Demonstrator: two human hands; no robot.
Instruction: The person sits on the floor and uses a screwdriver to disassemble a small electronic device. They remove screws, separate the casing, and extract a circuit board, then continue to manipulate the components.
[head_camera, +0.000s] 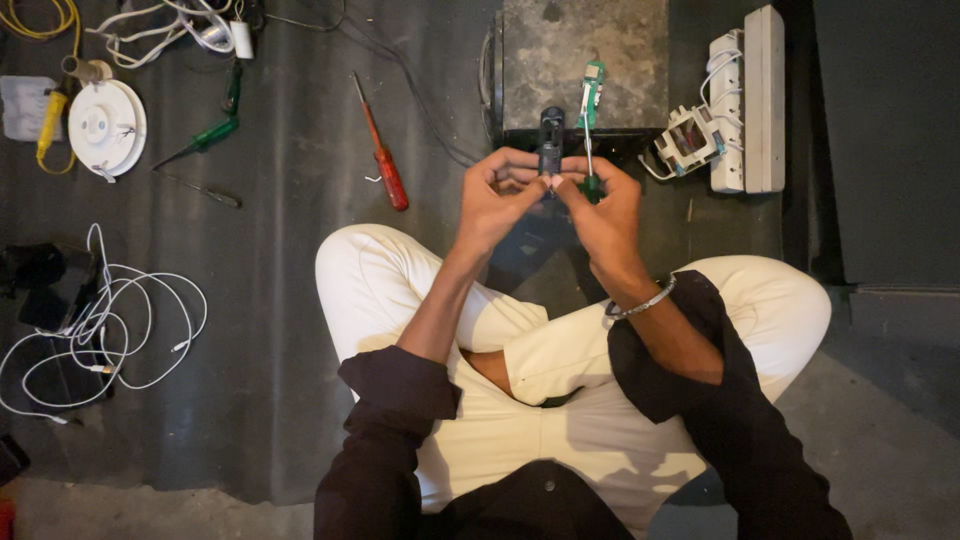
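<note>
We sit cross-legged on the floor with both hands raised in front of a grey metal box (585, 60). Our left hand (495, 200) pinches a small dark plastic part (551, 140) upright at the fingertips, and our right hand (600, 205) meets it there while also gripping a green-handled screwdriver (589, 150), its shaft pointing up beside the part. With so much pinched in two fingertips, we judge the part could slip or twist loose, and the driver tip could skid onto a finger. Any small piece dropped could vanish on the dark mat (280, 300), near the red screwdriver (383, 160).
</note>
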